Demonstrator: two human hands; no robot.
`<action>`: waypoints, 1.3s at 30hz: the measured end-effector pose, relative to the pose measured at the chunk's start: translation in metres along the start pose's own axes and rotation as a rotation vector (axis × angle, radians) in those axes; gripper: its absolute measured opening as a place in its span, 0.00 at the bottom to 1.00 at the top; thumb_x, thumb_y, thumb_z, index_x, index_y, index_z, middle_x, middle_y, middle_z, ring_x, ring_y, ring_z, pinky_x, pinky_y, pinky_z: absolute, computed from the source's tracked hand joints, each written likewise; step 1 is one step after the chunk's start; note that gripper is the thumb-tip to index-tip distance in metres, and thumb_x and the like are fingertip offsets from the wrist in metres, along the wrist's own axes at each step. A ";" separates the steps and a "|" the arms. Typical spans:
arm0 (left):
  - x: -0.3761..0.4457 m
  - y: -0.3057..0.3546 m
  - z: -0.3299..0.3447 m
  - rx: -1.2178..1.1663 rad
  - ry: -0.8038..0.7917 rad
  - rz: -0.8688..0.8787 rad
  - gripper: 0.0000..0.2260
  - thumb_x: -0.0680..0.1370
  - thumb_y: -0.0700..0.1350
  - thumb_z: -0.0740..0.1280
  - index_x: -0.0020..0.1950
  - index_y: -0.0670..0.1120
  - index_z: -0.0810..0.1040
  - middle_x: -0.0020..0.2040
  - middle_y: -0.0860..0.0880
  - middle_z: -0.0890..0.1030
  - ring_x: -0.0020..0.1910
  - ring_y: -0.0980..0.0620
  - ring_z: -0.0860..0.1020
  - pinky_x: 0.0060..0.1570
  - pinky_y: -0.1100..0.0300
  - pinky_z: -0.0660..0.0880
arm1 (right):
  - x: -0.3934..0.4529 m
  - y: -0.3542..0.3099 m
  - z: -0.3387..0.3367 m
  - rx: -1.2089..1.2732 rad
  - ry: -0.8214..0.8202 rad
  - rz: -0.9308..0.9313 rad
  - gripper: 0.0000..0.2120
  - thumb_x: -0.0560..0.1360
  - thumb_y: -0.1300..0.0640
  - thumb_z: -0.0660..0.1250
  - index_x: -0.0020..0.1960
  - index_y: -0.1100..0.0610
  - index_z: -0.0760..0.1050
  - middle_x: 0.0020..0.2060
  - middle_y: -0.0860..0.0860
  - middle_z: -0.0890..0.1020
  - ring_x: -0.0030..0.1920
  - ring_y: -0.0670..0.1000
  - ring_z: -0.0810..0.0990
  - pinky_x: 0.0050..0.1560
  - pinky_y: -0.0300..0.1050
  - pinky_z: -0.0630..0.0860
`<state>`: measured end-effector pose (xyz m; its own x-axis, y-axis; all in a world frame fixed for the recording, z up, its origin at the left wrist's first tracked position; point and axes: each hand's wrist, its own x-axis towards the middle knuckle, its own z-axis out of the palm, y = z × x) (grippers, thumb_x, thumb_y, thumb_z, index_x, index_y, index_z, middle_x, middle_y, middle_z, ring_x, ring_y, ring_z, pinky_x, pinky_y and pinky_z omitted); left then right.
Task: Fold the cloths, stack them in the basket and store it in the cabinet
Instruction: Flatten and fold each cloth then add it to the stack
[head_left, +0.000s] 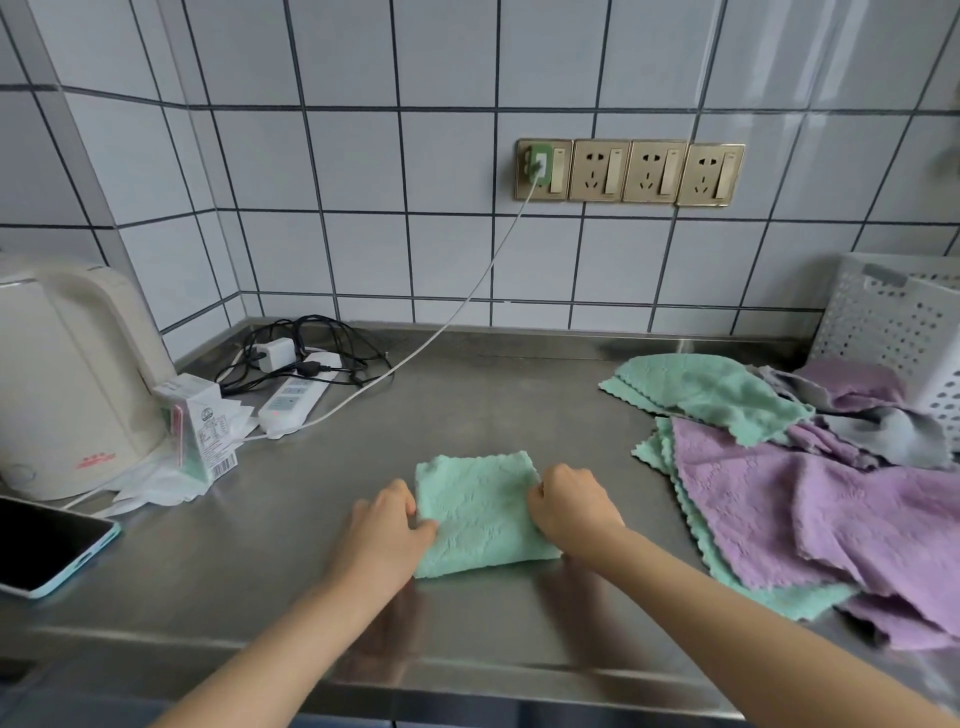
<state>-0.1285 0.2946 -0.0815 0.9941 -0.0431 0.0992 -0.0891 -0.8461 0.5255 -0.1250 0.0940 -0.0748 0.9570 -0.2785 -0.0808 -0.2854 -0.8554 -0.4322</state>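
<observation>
Two bare hands work a small green cloth (480, 512) on a steel counter (260, 545). The left hand (387, 522) holds the cloth's left edge, thumb lying on top and fingers curled at the edge as if pinching it. The right hand (574, 506) is closed over the right edge, knuckles up, fingers tucked round the fabric; the fingertips themselves are hidden.

The green cloth lies flat between the hands, already a compact square, near the front middle of the counter. By its size it seems folded at least once, so the step in hand looks like finishing or tidying this fold.

To the right, well apart from the folded piece, a loose heap of unfolded cloths (810, 483) in purple, green and grey spreads toward the counter's right edge. Behind that heap, at the far right, stands a white perforated basket (893, 332); what it holds cannot be seen.

On the left are a cream kettle (72, 374), a small carton (200, 426), a power strip (293, 395) with tangled cables, and a phone (47, 545) at the near left. The tiled wall behind carries a row of sockets (631, 171).

The next move likely calls for one more fold or a lift rightward into the basket, keeping the layers pinched so they do not slide open. Most of the task remains: the heap is unfolded and no cabinet is in view.
</observation>
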 end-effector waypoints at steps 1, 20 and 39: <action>0.000 0.000 -0.001 0.100 0.032 0.053 0.10 0.74 0.52 0.66 0.50 0.49 0.69 0.41 0.52 0.78 0.43 0.45 0.78 0.39 0.55 0.72 | -0.002 0.000 -0.001 -0.013 0.024 -0.017 0.08 0.76 0.61 0.53 0.38 0.57 0.62 0.35 0.52 0.71 0.36 0.56 0.72 0.32 0.43 0.66; 0.048 -0.045 -0.012 0.570 -0.087 0.756 0.20 0.75 0.53 0.54 0.61 0.52 0.79 0.60 0.56 0.80 0.62 0.56 0.77 0.58 0.55 0.74 | 0.000 0.004 0.012 -0.291 -0.101 -0.653 0.43 0.68 0.32 0.35 0.77 0.52 0.49 0.77 0.53 0.52 0.77 0.55 0.47 0.75 0.46 0.47; 0.100 -0.073 -0.017 0.411 0.010 0.548 0.16 0.78 0.39 0.63 0.66 0.41 0.75 0.67 0.45 0.75 0.70 0.48 0.70 0.69 0.64 0.58 | 0.062 -0.036 0.027 -0.288 -0.030 -0.777 0.24 0.81 0.51 0.57 0.74 0.58 0.59 0.73 0.54 0.63 0.73 0.54 0.59 0.71 0.47 0.59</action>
<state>-0.0241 0.3605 -0.0956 0.8113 -0.5194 0.2683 -0.5469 -0.8365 0.0341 -0.0535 0.1196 -0.0888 0.8867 0.4464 0.1206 0.4598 -0.8787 -0.1281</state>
